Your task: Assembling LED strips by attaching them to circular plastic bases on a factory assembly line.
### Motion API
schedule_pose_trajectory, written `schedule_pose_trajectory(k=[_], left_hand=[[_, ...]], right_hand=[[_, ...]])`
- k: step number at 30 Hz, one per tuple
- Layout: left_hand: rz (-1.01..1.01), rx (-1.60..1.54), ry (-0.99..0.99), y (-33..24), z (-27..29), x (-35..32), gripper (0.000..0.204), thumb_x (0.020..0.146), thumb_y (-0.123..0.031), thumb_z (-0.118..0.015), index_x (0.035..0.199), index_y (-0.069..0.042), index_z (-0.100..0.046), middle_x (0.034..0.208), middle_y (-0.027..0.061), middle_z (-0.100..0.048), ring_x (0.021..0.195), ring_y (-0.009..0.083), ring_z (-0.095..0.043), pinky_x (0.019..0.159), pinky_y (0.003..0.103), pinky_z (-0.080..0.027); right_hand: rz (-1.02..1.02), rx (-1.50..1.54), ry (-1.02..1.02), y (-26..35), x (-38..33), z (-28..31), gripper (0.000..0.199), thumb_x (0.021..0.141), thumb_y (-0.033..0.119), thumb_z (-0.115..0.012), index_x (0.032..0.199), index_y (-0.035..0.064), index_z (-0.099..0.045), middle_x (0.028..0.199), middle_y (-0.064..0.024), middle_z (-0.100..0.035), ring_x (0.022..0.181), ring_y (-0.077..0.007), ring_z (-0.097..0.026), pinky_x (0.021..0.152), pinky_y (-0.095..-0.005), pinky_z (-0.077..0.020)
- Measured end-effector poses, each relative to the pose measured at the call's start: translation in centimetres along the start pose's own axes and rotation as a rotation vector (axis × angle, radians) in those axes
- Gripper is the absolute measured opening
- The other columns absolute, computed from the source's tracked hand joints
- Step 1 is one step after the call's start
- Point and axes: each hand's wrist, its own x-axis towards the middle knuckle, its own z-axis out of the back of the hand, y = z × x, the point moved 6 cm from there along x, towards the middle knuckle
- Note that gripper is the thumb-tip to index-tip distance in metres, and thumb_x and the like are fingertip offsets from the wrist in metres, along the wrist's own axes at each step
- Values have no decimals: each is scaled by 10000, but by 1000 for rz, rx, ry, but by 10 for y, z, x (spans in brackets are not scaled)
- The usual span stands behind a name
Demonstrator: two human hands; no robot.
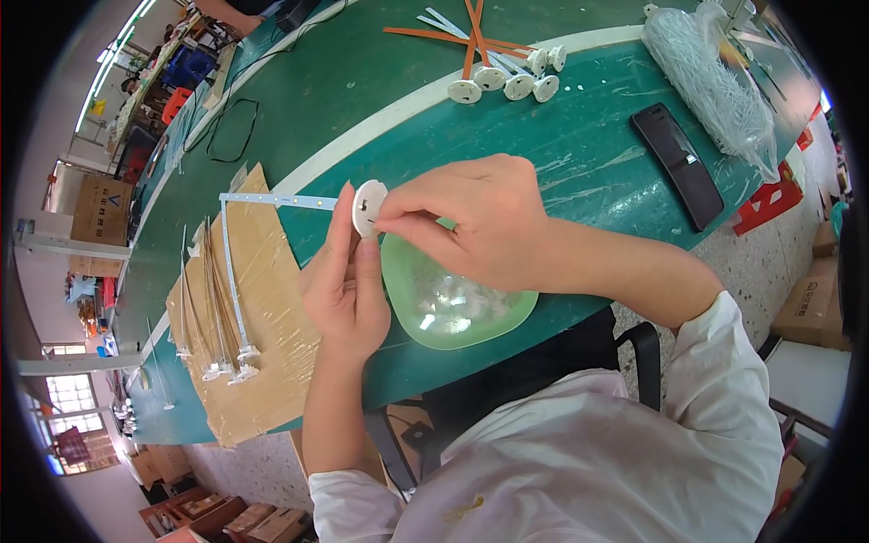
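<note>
I see both hands meeting above the green bowl (pixel 453 312): my left hand (pixel 348 290) pinches the white disc (pixel 367 207), and my right hand (pixel 475 222) grips its edge. The thin strip (pixel 272 199) attached to the disc runs out leftward from it, over the surface (pixel 579 145).

1. Green bowl (pixel 457 312) with small clear parts, at near edge of green table (pixel 579 136)
2. Brown cardboard sheet (pixel 262 299) at left, bearing finished strips with white end caps (pixel 231 366)
3. Black remote-like device (pixel 677 165) lying flat at right
4. Clear plastic bag (pixel 711 81) of pale parts beyond it
5. Cluster of white discs (pixel 511 80) on orange and white strips at far side
6. Black cable loop (pixel 231 127) at upper left
</note>
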Motion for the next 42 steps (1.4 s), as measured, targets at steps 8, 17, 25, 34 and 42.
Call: schedule_pose_trajectory(k=[8,17,25,34,42], left_hand=[[-27,95,29,-3,1,1,439,922,85,-559,1361,81,-538,935,156,-718,667,102,-597,608,211,-460],[68,-40,-30,3,2,-3,433,955,55,-542,1387,64,-518,1051,160,-716,825,136,-661,724,241,-504],[142,-189,67,2,3,-6,445,1023,-33,-504,1450,64,-423,1254,156,-637,1105,186,-625,955,335,-519],[118,-57,46,-10,-2,-9,453,1006,-10,-525,1440,82,-432,1125,138,-698,952,124,-647,805,238,-511],[-13,37,-46,-12,0,-6,473,900,78,-603,1366,93,-524,814,145,-697,613,100,-582,581,208,-456]], right_hand=[[7,41,111,-7,3,-2,82,785,76,-770,860,64,-739,783,-84,-723,706,-248,-712,606,-323,-564],[-53,144,51,-3,0,-8,87,814,62,-752,898,40,-745,855,-105,-726,727,-255,-706,633,-314,-564],[-50,177,70,-1,3,-3,103,795,39,-756,892,25,-725,841,-109,-717,681,-238,-695,608,-306,-556],[177,6,-115,13,-7,-5,147,742,-25,-742,861,-3,-659,801,-123,-682,623,-230,-669,512,-279,-537],[159,22,-60,12,-5,-6,153,744,-39,-727,876,-12,-654,813,-130,-682,628,-231,-672,529,-288,-546]])
